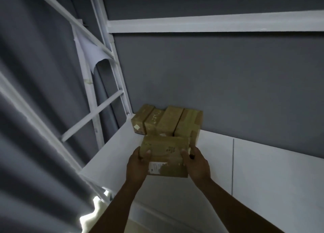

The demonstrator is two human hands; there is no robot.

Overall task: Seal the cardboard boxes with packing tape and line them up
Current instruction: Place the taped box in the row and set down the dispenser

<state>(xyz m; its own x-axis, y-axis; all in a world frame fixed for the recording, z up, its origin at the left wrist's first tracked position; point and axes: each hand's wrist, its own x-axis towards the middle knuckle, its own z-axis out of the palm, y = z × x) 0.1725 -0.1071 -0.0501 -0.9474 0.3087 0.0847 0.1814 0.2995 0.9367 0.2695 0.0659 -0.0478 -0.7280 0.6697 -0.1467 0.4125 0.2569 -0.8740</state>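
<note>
now you grip box (166, 155) with left hand (138, 164) and right hand (197, 164) at its short ends; long axis crosswise, box row (166, 121) directly ahead.

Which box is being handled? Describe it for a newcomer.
On the white table by the grey wall, a row of boxes fills the far left corner. The held box is just in front, the only one gripped by the left hand and right hand.

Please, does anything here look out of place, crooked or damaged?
Yes. The white sheet on the frame at the left hangs loose, its lower edge curled away. The boxes by the wall stand side by side, and the held box looks intact.
</note>
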